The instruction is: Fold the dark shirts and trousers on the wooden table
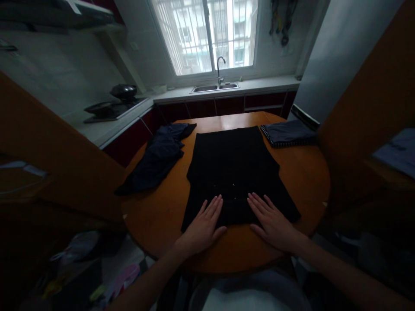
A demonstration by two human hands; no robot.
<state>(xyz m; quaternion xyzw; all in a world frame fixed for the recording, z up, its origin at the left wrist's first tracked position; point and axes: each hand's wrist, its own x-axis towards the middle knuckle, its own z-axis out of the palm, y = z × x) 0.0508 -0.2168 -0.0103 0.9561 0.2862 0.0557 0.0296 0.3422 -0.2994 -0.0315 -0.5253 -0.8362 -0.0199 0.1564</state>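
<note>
A black garment (231,162), its exact kind hard to tell in the dim light, lies spread flat on the round wooden table (155,220). A few small shiny spots show near its lower middle. My left hand (205,224) rests flat on the garment's near edge, left of centre, fingers stretched out. On the right part of the same edge lies my right hand (270,222), palm down with fingers extended. Both hands touch the cloth without gripping it.
A crumpled dark blue garment (158,155) lies on the table's left side. Folded dark clothes (290,133) with striped edges sit at the back right. Beyond are a sink (215,87), a stove with a pan (102,110), and a grey upright panel (340,56).
</note>
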